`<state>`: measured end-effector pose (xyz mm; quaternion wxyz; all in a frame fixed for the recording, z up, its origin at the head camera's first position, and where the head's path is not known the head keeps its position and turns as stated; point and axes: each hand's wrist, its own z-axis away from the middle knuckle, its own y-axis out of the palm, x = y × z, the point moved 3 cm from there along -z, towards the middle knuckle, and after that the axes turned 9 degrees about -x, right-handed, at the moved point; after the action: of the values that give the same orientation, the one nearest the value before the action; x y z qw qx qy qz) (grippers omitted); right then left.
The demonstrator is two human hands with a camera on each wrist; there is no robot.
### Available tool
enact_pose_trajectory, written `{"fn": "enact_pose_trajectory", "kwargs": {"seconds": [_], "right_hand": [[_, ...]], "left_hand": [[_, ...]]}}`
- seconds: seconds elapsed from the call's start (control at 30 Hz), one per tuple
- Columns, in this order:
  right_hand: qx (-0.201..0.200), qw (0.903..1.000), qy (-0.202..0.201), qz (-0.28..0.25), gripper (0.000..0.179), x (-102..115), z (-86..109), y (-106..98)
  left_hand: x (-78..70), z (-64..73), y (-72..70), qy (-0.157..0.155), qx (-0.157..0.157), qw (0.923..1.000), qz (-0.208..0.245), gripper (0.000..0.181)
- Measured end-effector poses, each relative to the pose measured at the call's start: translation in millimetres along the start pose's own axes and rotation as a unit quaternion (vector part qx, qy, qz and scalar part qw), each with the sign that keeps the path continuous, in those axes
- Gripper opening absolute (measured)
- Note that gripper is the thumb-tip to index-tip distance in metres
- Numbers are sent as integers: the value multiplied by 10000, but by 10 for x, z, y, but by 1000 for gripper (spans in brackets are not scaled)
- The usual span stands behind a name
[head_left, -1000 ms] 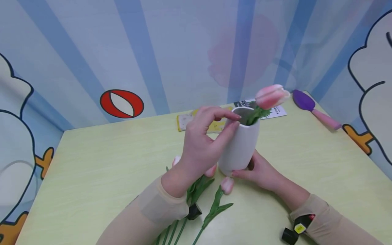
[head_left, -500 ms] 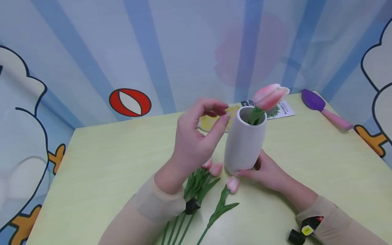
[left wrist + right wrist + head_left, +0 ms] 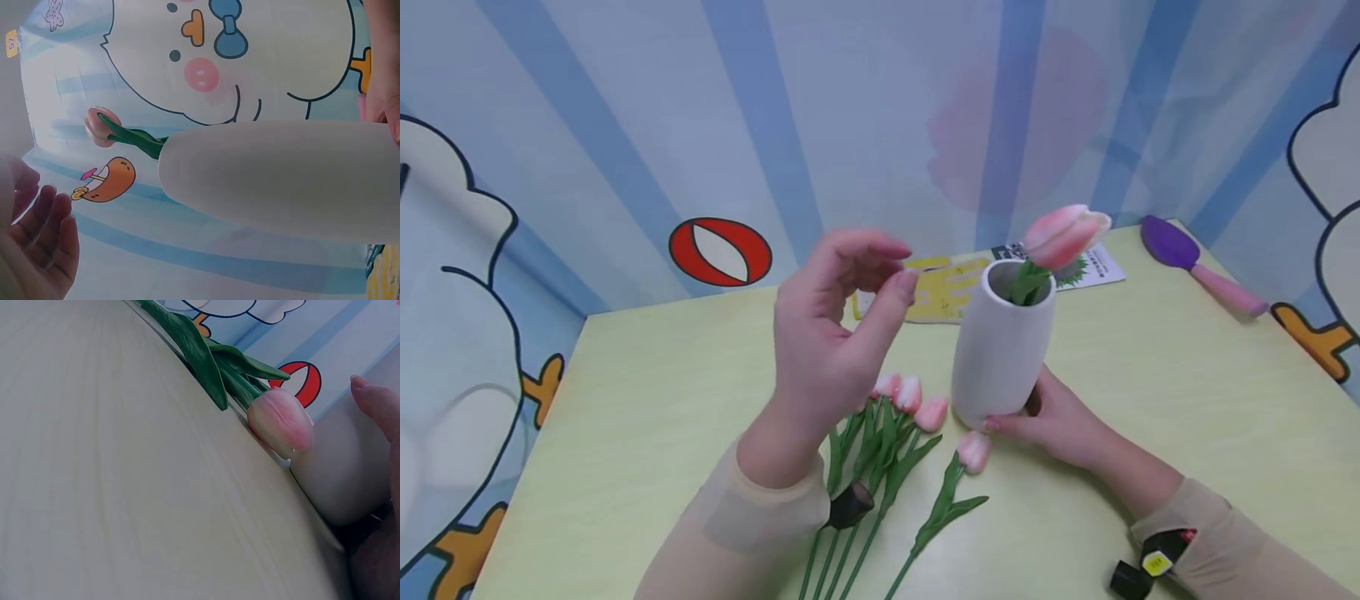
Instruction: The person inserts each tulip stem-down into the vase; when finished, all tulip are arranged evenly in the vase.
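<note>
A white vase (image 3: 1000, 358) stands slightly tilted on the table, and one pink tulip (image 3: 1063, 237) leans out of its mouth to the right. My right hand (image 3: 1060, 421) grips the vase low down, its thumb across the front; the other fingers are mostly hidden behind it. Left of the vase, my left hand (image 3: 835, 325) hangs in the air with loosely bent fingers and nothing between them. Beneath it lies a bunch of pink tulips (image 3: 880, 442), partly covered by the left wrist. A single tulip (image 3: 943, 500) lies on the table just in front of the vase's base.
Behind the vase lie a yellow packet (image 3: 947, 287) and a printed card (image 3: 1093, 268). A purple spatula (image 3: 1172, 243) with a pink handle lies at the back right. A printed blue backdrop (image 3: 865, 125) rises along the table's (image 3: 685, 400) back edge.
My left hand has drawn away from the vase's rim, to the left. The right hand keeps its hold on the vase, and the tulip stays inside. The view has shifted slightly.
</note>
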<state>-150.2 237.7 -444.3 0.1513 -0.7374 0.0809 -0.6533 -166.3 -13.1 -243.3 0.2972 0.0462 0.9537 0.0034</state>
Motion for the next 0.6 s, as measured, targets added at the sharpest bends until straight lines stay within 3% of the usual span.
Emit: {"fn": "enact_pose_trajectory", "kwargs": {"seconds": [0.13, 0.37, 0.6], "right_hand": [[-28, 10000, -88, -21, 84, 19, -24, 46], [16, 10000, -16, 1, 84, -15, 1, 46], [20, 10000, -87, -27, 84, -19, -18, 20]], "left_hand": [[-39, -13, -62, 68, 21, 9999, 90, 17], [29, 119, -132, -240, 251, 9993, -109, 15], [192, 326, -381, -562, 520, 9931, -891, 14]]}}
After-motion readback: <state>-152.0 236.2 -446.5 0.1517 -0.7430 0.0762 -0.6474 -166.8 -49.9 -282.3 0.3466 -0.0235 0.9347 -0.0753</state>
